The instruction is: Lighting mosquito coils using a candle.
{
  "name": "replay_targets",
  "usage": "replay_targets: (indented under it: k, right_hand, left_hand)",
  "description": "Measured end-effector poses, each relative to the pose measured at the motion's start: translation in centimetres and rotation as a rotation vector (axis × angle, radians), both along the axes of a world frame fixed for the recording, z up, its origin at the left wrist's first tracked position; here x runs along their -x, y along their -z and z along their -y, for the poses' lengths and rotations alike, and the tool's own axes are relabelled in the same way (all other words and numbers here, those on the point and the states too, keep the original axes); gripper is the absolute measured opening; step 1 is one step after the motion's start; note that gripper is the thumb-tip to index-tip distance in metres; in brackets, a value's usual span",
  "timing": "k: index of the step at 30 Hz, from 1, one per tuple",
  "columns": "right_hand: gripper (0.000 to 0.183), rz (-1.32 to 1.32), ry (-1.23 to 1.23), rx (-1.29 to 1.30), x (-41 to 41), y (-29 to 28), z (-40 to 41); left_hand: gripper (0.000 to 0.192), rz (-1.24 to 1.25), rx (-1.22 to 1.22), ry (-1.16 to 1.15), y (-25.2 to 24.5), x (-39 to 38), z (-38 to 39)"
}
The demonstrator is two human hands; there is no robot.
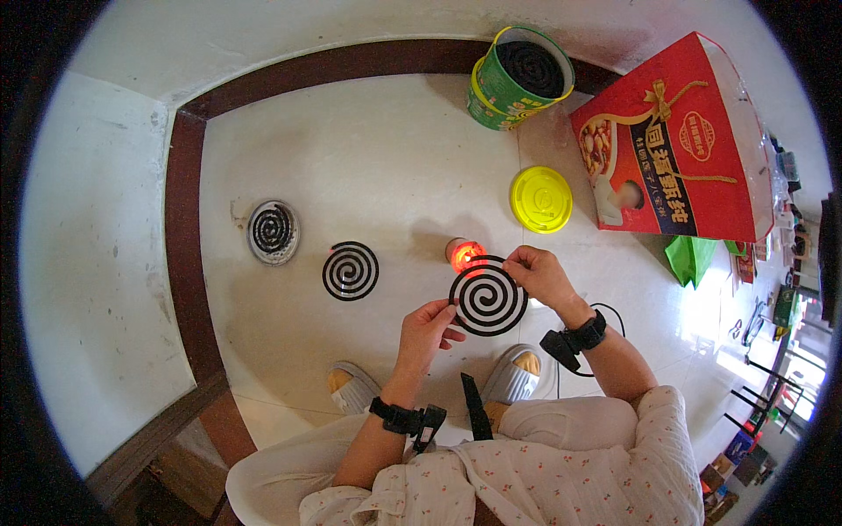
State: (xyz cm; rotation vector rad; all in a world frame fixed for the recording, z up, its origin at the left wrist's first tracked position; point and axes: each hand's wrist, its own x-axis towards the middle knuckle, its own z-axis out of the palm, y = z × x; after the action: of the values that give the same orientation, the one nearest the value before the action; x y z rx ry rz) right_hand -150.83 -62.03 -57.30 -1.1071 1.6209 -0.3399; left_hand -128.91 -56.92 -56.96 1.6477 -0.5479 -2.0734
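Between my two hands I hold a black mosquito coil (488, 297) flat to the view. My left hand (427, 332) pinches its left edge, and my right hand (538, 275) grips its upper right edge. The coil's upper rim overlaps a lit red candle (464, 254) on the floor, with a flame glowing there; whether they touch I cannot tell. To the left, a second mosquito coil (350, 271) lies on the tiles, with a small reddish spot at its outer end. Farther left, a round metal dish (296, 244) holds another dark coil (272, 227).
A green bucket (493, 98) with coils inside stands by the wall. Its yellow lid colour matches a round lid (541, 199) on the floor. A red gift bag (717, 131) stands at the right, near a green bag (689, 260). My slippered feet (516, 375) are just below my hands.
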Motion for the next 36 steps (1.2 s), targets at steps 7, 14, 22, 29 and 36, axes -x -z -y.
replay_targets:
  k: [7,14,22,29,36]
  right_hand:
    - [0.025,0.004,0.015,0.005,0.18,0.29,-0.15]
    - [0.025,-0.022,0.003,0.029,0.25,0.55,-0.21]
    - [0.024,-0.015,-0.004,0.021,0.35,0.55,-0.17]
    - [0.018,-0.012,-0.015,0.051,0.13,0.24,-0.03]
    - [0.024,-0.044,-0.019,0.058,0.21,0.3,0.0]
  left_hand:
    - [0.027,-0.006,0.003,0.002,0.08,-0.03,-0.06]
    - [0.027,0.002,-0.009,0.006,-0.18,0.0,0.11]
    - [0.028,0.002,0.002,0.017,0.04,0.01,-0.01]
    - [0.028,0.006,0.015,0.017,-0.04,0.0,-0.03]
    - [0.025,-0.004,0.011,-0.01,0.11,0.08,-0.06]
